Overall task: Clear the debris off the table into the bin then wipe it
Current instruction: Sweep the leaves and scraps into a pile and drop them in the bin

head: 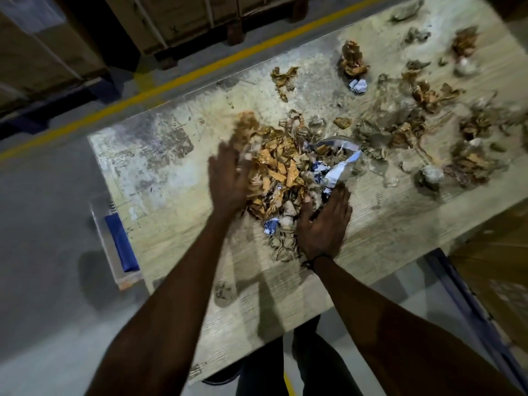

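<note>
A heap of crumpled brown paper, blue-and-white scraps and clear plastic [285, 178] lies in the middle of the worn wooden table [160, 155]. My left hand [228, 178] presses flat against the heap's left side, fingers spread. Against the heap's lower right edge rests my right hand [324, 224], palm down and fingers together. Neither hand grips anything. More scattered debris [423, 121] covers the right half of the table. A clear bin [114, 241] holding a blue cloth [121, 244] stands on the floor by the table's left edge.
Separate crumpled paper lumps [353, 60] lie toward the far edge. A yellow floor line [171, 84] runs behind the table, with cardboard boxes on pallets [183, 21] beyond. A blue frame [468, 307] and a brown box stand at the right.
</note>
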Action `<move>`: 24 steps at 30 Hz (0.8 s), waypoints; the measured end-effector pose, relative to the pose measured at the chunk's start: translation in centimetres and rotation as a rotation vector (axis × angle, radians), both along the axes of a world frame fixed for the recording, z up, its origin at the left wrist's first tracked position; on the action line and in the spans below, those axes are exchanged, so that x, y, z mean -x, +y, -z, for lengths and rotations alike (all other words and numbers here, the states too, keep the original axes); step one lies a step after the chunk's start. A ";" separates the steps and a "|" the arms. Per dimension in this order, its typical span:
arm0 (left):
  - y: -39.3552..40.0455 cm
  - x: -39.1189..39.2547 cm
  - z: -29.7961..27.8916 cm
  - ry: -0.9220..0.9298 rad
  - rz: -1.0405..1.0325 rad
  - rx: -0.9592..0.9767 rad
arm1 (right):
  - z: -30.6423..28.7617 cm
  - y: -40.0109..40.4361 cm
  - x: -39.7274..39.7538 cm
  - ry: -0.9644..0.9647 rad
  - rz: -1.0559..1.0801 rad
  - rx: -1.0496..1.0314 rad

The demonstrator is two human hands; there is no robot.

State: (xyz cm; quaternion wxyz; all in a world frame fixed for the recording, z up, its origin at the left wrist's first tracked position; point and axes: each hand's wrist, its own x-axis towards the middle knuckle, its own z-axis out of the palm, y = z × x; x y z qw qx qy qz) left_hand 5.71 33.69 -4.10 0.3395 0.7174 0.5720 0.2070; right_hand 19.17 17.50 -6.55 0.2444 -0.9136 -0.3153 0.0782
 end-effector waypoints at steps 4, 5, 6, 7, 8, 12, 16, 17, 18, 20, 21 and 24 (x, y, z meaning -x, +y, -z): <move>-1.6 -3.2 0.8 -0.116 0.071 0.058 | 0.0 -0.1 0.1 0.003 0.012 -0.025; -1.2 -2.5 1.0 -0.178 0.022 0.078 | 0.0 -0.1 0.2 0.004 0.013 -0.030; -1.1 -1.3 1.0 -0.213 -0.036 0.067 | 0.1 -0.1 0.1 0.006 0.013 -0.035; -1.4 0.4 1.0 -0.225 -0.105 0.027 | 0.1 -0.1 0.1 0.007 0.011 -0.038; -2.1 2.2 1.2 -0.231 -0.173 -0.015 | 0.1 -0.1 0.1 0.008 0.011 -0.041; -7.7 5.5 2.0 -0.017 -0.282 -0.081 | 0.1 -0.2 0.1 0.014 0.004 -0.067; -10.4 -2.3 2.0 0.105 -0.257 -0.053 | -0.1 -0.2 0.0 0.033 0.011 -0.119; -10.7 -4.3 1.9 0.085 -0.240 -0.062 | 0.0 -0.3 0.0 0.051 0.015 -0.142; -10.7 -5.9 1.9 0.060 -0.230 -0.063 | 0.0 -0.3 0.0 0.080 0.026 -0.174; -10.4 -7.6 1.7 -0.009 -0.255 -0.044 | 0.0 -0.7 -0.2 0.140 0.039 -0.239; -10.4 -7.6 1.4 -0.047 -0.273 -0.033 | -0.1 -1.0 -0.3 0.148 0.034 -0.268; -12.7 -5.0 0.8 -0.091 -0.371 -0.079 | -0.7 -1.9 -0.9 0.216 -0.013 -0.354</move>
